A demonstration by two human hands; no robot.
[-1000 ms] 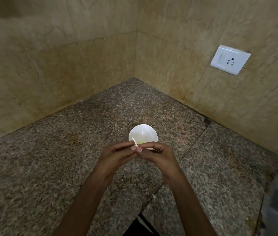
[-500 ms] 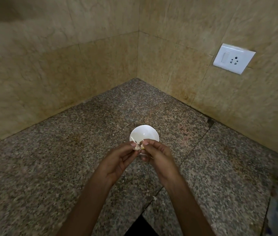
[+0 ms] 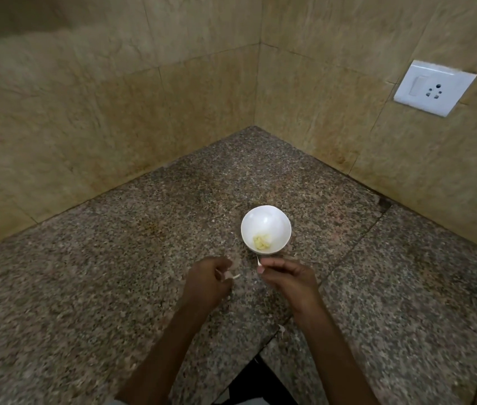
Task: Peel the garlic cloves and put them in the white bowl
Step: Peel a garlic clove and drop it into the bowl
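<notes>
A small white bowl (image 3: pixel 265 229) stands on the speckled granite counter (image 3: pixel 114 287) with several pale yellow peeled garlic cloves (image 3: pixel 261 242) at its bottom. My two hands hover just in front of it, apart from each other. My left hand (image 3: pixel 209 280) is curled and pinches a thin pale strip of garlic skin (image 3: pixel 235 276) that sticks out to the right. My right hand (image 3: pixel 287 277) is curled too, pinching a small whitish garlic piece (image 3: pixel 259 262) close to the bowl's near rim. The frame is a little blurred.
Beige tiled walls meet in a corner behind the bowl. A white switch and socket plate (image 3: pixel 433 87) is on the right wall. A seam in the counter (image 3: pixel 348 252) runs diagonally to the right of the bowl. A scrap of skin (image 3: pixel 281 328) lies on that seam.
My hands, joined over the clove in front of the bowl before, have pulled apart and dropped lower. The bowl's inside with the peeled cloves is now uncovered.
</notes>
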